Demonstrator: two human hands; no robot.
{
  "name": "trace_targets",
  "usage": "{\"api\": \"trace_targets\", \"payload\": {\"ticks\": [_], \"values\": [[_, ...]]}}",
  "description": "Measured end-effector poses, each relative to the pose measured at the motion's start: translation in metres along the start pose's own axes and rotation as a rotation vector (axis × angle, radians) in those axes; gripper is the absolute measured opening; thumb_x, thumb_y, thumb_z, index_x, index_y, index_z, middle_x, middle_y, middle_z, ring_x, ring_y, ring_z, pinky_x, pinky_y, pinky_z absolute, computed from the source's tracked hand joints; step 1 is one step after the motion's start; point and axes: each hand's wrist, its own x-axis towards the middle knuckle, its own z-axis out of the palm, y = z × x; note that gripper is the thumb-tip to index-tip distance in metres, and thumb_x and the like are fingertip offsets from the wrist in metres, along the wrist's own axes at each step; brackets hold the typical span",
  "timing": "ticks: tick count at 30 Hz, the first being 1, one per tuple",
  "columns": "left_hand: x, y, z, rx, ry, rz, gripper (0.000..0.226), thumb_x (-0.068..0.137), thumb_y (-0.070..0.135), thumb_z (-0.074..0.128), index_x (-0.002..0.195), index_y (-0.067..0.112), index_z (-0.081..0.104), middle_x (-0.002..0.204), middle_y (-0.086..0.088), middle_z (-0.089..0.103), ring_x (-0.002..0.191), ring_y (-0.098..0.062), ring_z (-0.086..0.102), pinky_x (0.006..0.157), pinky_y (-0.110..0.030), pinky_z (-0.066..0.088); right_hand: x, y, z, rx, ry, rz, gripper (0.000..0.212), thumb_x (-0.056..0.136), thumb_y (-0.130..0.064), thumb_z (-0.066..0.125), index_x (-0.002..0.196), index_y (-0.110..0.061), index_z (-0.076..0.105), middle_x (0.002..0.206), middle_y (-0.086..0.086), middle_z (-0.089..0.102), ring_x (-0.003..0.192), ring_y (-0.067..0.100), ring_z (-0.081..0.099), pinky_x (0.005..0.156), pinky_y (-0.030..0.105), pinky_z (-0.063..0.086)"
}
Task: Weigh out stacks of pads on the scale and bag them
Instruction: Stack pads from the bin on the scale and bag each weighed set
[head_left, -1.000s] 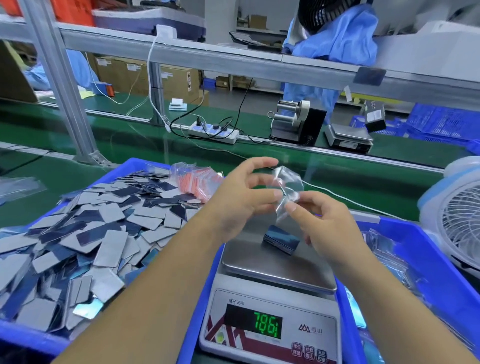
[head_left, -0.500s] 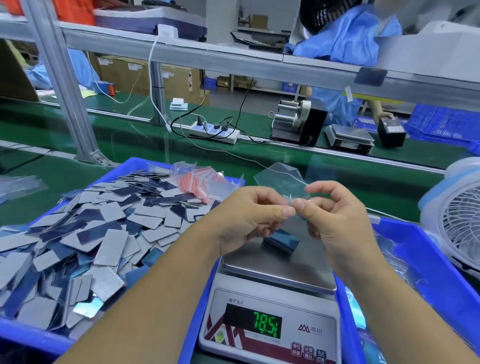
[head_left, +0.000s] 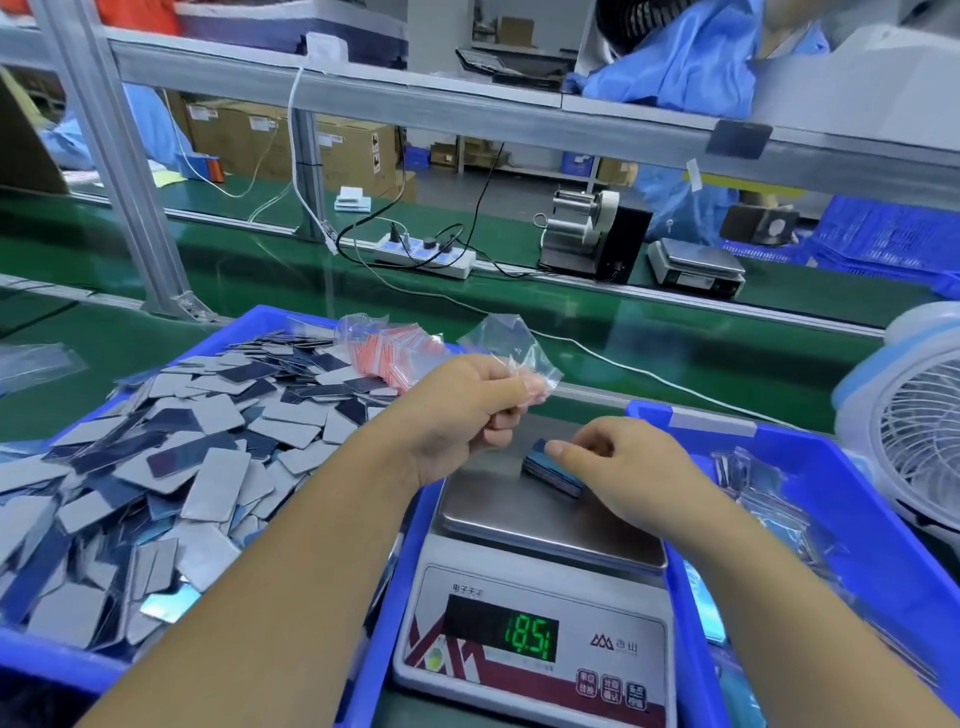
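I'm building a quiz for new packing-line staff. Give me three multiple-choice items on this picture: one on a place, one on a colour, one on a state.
1. Where does the stack of pads lie?
A. on the scale's steel pan
B. in the left bin
C. on the green belt

2. What colour are the lit digits of the scale?
A. red
B. green
C. white

3. What is the left hand doing?
A. resting flat on the pan
B. pressing a scale button
C. pinching a clear bag above the pan

Answers:
1 A: the stack sits on the pan under the right hand.
2 B: the digits glow green.
3 C: the fingers pinch the bag in the air.
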Motion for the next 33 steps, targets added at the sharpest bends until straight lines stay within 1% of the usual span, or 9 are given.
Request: {"api": "trace_targets", "payload": {"ticks": [6,10,14,16,19,22,24,28,33], "values": [[-0.002,0.002,0.001,-0.028,-0.041,0.012,0.041,0.103,0.021,0.053,0.064,0.014,0.042,0.053,0.008,0.037,0.048,-0.008,0.02,0.043,-0.017,0.019,0.001,-0.004,-0.004,0.004,-0.052,0.021,0.03,0.083,-0.055,0.067,0.076,-0.026,0.066,0.071,-0.012,0.064,0.071,0.006,0.058,0.058,0.026,0.041],[0.0,0.002,0.006,0.013,0.086,-0.004,0.053,0.098,0.034,0.061,0.05,0.026,0.04,0.054,0.003,0.021,0.047,-0.013,0.014,0.039,-0.02,0.018,0.0,-0.004,-0.008,0.105,-0.071,0.059,0.04,0.079,-0.064,0.067,0.076,-0.024,0.069,0.072,-0.01,0.066,0.068,0.008,0.057,0.058,0.026,0.041],[0.001,-0.002,0.001,0.02,0.076,0.015,0.046,0.093,0.035,0.069,0.052,0.024,0.049,0.055,0.003,0.037,0.048,-0.012,0.025,0.042,-0.021,0.018,-0.001,-0.004,-0.01,0.114,-0.109,0.044,0.036,0.074,-0.06,0.073,0.074,-0.024,0.069,0.073,-0.007,0.069,0.068,0.009,0.058,0.061,0.028,0.043],[0.0,-0.004,0.0,0.048,0.0,0.015,0.033,0.094,0.025,0.068,0.062,0.021,0.061,0.061,0.007,0.048,0.052,-0.007,0.035,0.043,-0.017,0.023,-0.001,-0.005,-0.008,0.087,-0.118,0.034,0.033,0.072,-0.054,0.077,0.074,-0.023,0.068,0.071,-0.007,0.069,0.064,0.01,0.056,0.061,0.029,0.042],[0.0,-0.005,0.001,0.032,-0.015,0.005,0.021,0.095,0.017,0.067,0.075,0.016,0.065,0.063,0.007,0.051,0.057,-0.007,0.039,0.045,-0.015,0.029,-0.002,-0.005,-0.007,0.089,-0.111,0.029,0.03,0.07,-0.05,0.08,0.077,-0.025,0.065,0.072,-0.01,0.067,0.064,0.008,0.057,0.057,0.027,0.042],[0.0,-0.004,0.001,0.051,0.006,0.029,0.028,0.096,0.02,0.066,0.068,0.016,0.063,0.059,0.007,0.051,0.049,-0.007,0.034,0.043,-0.016,0.025,-0.005,-0.006,-0.004,0.092,-0.051,-0.041,0.03,0.068,-0.042,0.083,0.079,-0.027,0.06,0.072,-0.011,0.063,0.063,0.005,0.056,0.057,0.025,0.042],[0.0,-0.002,0.001,0.079,0.094,0.035,0.038,0.095,0.03,0.067,0.062,0.017,0.052,0.05,0.006,0.044,0.043,-0.009,0.025,0.041,-0.018,0.02,-0.007,-0.008,-0.001,0.073,-0.007,-0.131,0.03,0.068,-0.036,0.084,0.078,-0.029,0.057,0.071,-0.012,0.061,0.06,0.0,0.053,0.056,0.017,0.041],[0.003,-0.002,-0.002,0.073,0.265,-0.001,0.052,0.089,0.048,0.069,0.062,0.021,0.034,0.048,0.003,0.031,0.041,-0.012,0.021,0.04,-0.02,0.022,-0.013,-0.011,-0.001,-0.011,-0.012,-0.291,0.025,0.073,-0.034,0.079,0.089,-0.036,0.06,0.077,-0.023,0.062,0.076,-0.013,0.054,0.061,0.008,0.038],[0.004,-0.002,0.002,0.066,0.219,-0.007,0.049,0.094,0.051,0.06,0.073,0.007,0.05,0.047,0.005,0.038,0.039,-0.01,0.026,0.038,-0.017,0.023,-0.015,-0.011,0.0,-0.056,0.009,-0.335,0.012,0.076,-0.034,0.072,0.086,-0.033,0.065,0.078,-0.021,0.064,0.076,-0.008,0.055,0.062,0.009,0.039]]}}
